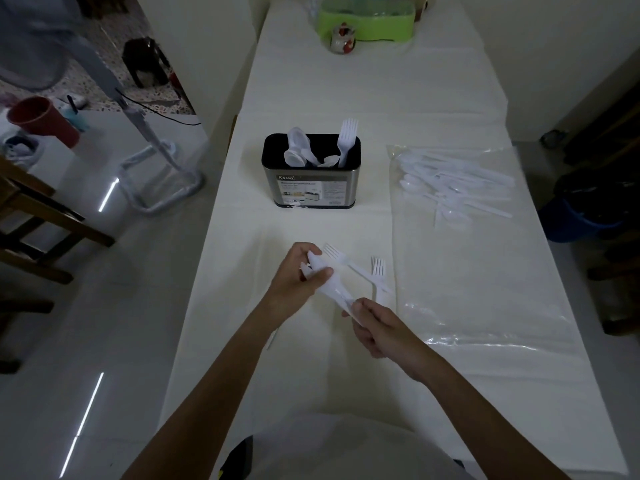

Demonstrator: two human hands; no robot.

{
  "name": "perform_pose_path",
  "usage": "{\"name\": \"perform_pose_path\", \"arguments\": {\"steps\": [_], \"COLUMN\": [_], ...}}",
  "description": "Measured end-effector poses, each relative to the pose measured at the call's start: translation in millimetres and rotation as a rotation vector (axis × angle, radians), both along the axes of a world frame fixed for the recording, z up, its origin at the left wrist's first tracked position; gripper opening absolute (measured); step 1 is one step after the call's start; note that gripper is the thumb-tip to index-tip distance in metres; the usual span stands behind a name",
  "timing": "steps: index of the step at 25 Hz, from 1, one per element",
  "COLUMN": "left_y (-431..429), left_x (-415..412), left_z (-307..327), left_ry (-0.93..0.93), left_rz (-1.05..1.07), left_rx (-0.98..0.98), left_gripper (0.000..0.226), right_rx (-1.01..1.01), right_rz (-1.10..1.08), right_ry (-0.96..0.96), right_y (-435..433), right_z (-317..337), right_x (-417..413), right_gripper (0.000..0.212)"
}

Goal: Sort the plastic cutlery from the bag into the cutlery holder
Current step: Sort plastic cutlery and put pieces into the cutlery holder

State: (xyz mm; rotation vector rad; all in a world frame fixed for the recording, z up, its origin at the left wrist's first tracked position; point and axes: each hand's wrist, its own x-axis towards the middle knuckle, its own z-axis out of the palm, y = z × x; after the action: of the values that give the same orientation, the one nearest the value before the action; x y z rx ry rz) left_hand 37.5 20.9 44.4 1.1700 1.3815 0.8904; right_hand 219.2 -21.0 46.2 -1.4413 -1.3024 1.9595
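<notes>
Left hand [297,276] grips the cutlery bundle [329,287], right hand [377,328] pinches its lower end: mid-sort, next probably separating one piece for the holder [311,178].

the holder [311,169] carries a paper label [313,192] on its steel front. at the label's top left corner stands the brand word "kassa" in pale letters on a grey strip. below it run lines of smaller print and a few small pictures, all too fine and blurred to read.
</notes>
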Motion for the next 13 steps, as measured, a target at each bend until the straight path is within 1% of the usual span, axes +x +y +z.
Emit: {"name": "perform_pose_path", "arguments": {"steps": [2, 5, 7, 9, 10, 13], "left_y": [-2, -1, 2, 5, 5, 10], "left_x": [4, 5, 2, 1, 3, 11], "left_z": [3, 4, 5, 7, 9, 13], "left_ry": [-0.052, -0.093, -0.086, -0.043, -0.017, 0.020], "left_rz": [-0.057, -0.109, -0.168, -0.270, -0.328, -0.455], "left_rx": [-0.021, -0.024, -0.055, -0.087, -0.085, -0.044], "left_gripper": [0.013, 0.013, 0.009, 0.007, 0.008, 0.012], "right_rx": [0.015, -0.055, -0.137, -0.208, -0.201, -0.060], "right_rz": [-0.014, 0.025, 0.063, 0.137, 0.210, 0.525], "right_ry": [0.043, 0.151, 0.200, 0.210, 0.171, -0.113], "right_y": [-1, 0, 4, 12, 18, 37], "right_z": [-1, -1, 0, 2, 4, 17], "right_x": [0, 1, 4, 9, 12, 18], "right_gripper": [0.034, 0.032, 0.027, 0.022, 0.020, 0.019]}}
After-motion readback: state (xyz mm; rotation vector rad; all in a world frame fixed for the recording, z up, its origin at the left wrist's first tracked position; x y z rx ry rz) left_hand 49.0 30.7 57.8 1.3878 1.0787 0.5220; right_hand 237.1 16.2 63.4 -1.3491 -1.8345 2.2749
